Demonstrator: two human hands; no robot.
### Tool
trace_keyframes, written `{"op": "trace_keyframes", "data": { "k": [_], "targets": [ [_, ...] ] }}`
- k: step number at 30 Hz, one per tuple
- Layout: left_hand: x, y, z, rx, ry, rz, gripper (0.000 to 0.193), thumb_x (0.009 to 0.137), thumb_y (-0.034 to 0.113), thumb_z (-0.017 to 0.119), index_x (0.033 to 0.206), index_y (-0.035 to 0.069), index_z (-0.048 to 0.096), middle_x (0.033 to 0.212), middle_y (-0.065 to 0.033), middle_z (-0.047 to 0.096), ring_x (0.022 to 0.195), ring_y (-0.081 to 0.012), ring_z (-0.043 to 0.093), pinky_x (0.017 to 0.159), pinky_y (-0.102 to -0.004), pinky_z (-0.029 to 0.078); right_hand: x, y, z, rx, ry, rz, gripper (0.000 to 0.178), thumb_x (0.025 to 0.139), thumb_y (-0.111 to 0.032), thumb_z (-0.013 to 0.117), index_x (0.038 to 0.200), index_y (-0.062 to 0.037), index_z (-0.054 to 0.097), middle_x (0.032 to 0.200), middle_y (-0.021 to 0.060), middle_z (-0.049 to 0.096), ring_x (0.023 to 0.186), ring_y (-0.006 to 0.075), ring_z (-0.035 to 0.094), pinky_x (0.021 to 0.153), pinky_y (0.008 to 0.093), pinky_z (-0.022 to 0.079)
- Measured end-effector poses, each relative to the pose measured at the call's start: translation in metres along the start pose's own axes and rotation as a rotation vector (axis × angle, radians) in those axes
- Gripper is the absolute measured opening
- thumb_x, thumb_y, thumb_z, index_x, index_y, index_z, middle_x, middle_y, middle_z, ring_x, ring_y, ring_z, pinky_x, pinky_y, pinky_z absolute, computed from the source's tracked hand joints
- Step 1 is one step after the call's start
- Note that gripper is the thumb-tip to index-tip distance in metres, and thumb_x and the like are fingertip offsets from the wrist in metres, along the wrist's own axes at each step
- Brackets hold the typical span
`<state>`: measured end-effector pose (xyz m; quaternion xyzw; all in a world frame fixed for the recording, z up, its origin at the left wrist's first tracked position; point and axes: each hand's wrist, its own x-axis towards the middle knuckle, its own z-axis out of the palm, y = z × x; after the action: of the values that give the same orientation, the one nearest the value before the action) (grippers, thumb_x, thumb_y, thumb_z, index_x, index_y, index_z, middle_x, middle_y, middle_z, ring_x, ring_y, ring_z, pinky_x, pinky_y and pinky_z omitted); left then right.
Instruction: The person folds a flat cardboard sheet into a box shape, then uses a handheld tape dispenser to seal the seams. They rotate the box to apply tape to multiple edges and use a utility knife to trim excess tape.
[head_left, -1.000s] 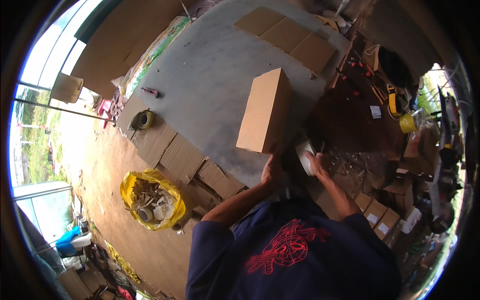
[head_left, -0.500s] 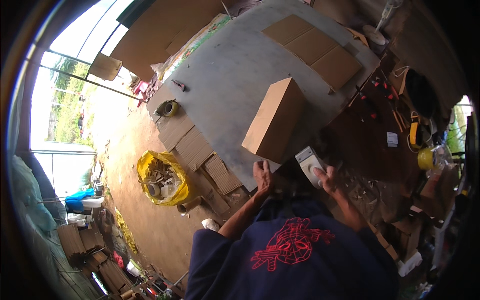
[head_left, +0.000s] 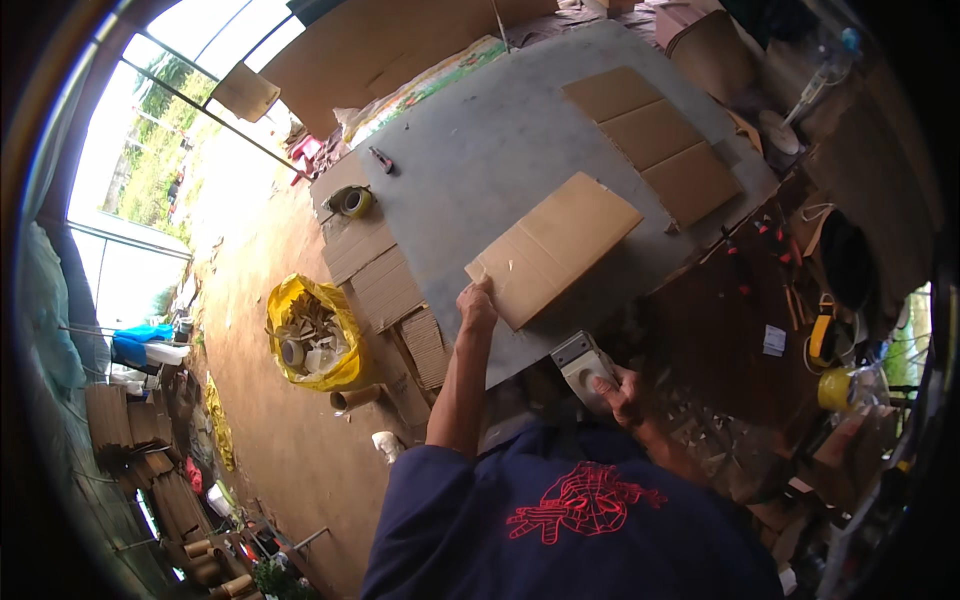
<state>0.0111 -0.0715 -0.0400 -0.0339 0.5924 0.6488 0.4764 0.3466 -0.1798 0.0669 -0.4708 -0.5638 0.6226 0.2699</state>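
Grey table [head_left: 460,165] takes up the middle of my view, with brown floor [head_left: 300,440] to the left and strong daylight at the far left. From my remote station I log one person in a dark shirt [head_left: 580,540] with a red printed figure, both forearms reaching away from the near side.

Left grip [head_left: 476,304]: closed, thumb and fingers clamped on the near left corner of the cardboard box [head_left: 555,248]. Box position: near right part of the table, a broad creased face turned up. I cannot tell whether its underside rests fully on the surface.

Right grip [head_left: 624,398]: closed around a pale handheld tool [head_left: 584,372] with a grey metal-looking end. I note the tool at the table's near edge, just beside the box; a narrow gap separates them.

Other items: flat creased cardboard sheet [head_left: 655,145] on the far right of the table; small cutter [head_left: 382,160] at the far left; tape roll [head_left: 354,203] on cardboard just left of the table. Corrugated pieces [head_left: 388,288] line the left edge. I see a yellow bag [head_left: 352,362] of scraps on the floor, a cardboard tube [head_left: 356,398] near it. To the right, a dark brown surface [head_left: 690,300] bears red-handled tools [head_left: 784,257] and a white paper slip [head_left: 774,340].
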Motion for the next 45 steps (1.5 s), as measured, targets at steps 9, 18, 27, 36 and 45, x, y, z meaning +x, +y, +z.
{"op": "trace_keyframes", "data": {
  "k": [9, 18, 27, 36, 45],
  "targets": [
    [-0.052, -0.032, -0.069, 0.909, -0.033, 0.9, 0.024, 0.089, 0.016, 0.078, 0.106, 0.0, 0.07, 0.112, -0.013, 0.067, 0.108, -0.0288, 0.063, 0.096, -0.0382, 0.05, 0.013, -0.021, 0.009, 0.102, -0.141, -0.035, 0.047, 0.096, -0.042, 0.069, 0.112, 0.0031, 0.069, 0.094, 0.0084, 0.072, 0.088, 0.0131, 0.061, 0.079, 0.0311, 0.05],
    [-0.154, 0.036, -0.024, 0.224, -0.566, -0.172, 0.036, 0.107, 0.027, 0.058, 0.125, -0.004, 0.062, 0.124, -0.0126, 0.067, 0.105, -0.0205, 0.065, 0.092, -0.0339, 0.053, 0.044, -0.042, 0.032, 0.013, -0.238, -0.102, 0.042, 0.095, -0.036, 0.072, 0.103, 0.0053, 0.068, 0.084, 0.0167, 0.071, 0.081, 0.0161, 0.065, 0.073, 0.0353, 0.053],
    [-0.125, 0.061, -0.031, 0.821, -0.526, 0.0, 0.029, 0.1, 0.025, 0.07, 0.101, -0.003, 0.077, 0.081, -0.0024, 0.074, 0.072, -0.0093, 0.063, 0.067, -0.0278, 0.052, 0.056, -0.03, 0.062, -0.084, -0.217, 0.015, 0.047, 0.094, -0.04, 0.071, 0.108, 0.0042, 0.069, 0.091, 0.011, 0.073, 0.085, 0.014, 0.064, 0.077, 0.0326, 0.053],
    [-0.049, 0.101, -0.015, 0.909, -0.434, 0.441, 0.018, 0.094, 0.014, 0.068, 0.091, -0.001, 0.077, 0.07, -0.0087, 0.069, 0.068, -0.0106, 0.063, 0.064, -0.0297, 0.051, 0.074, -0.04, 0.093, -0.038, -0.193, 0.214, 0.04, 0.102, -0.035, 0.059, 0.109, 0.0026, 0.07, 0.093, 0.0072, 0.069, 0.082, 0.0144, 0.061, 0.074, 0.03, 0.052],
    [-0.004, 0.098, -0.016, 1.131, -0.505, 0.795, 0.02, 0.089, 0.018, 0.071, 0.085, -0.002, 0.074, 0.077, -0.0184, 0.068, 0.073, -0.0365, 0.066, 0.067, -0.0434, 0.051, 0.095, 0.091, 0.098, -0.382, -0.12, -0.39, 0.023, 0.098, -0.019, 0.062, 0.11, -0.0003, 0.07, 0.096, 0.0097, 0.07, 0.084, 0.02, 0.066, 0.072, 0.0332, 0.055]
  ]
}}
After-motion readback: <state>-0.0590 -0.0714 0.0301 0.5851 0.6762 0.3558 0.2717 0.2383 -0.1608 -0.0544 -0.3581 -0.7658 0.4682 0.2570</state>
